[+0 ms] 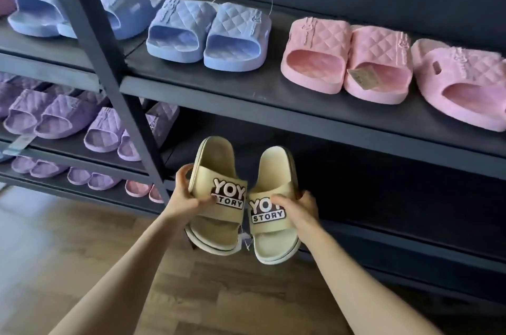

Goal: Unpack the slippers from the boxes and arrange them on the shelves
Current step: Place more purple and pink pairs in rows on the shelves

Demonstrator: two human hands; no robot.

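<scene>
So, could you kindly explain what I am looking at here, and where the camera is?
There is no machine here: a person wears one camera on the head, looking down at their own bare arms. The left hand grips a beige slipper and the right hand grips the second beige slipper, in front of a dark shelving unit. On the upper shelf sit blue quilted slippers and pink quilted slippers; purple slippers lie on the lower shelves at left. Below is a wooden floor.

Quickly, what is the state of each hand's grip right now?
Left hand: grip closed, holding the left beige slipper.
Right hand: grip closed, holding the right beige slipper.
</scene>
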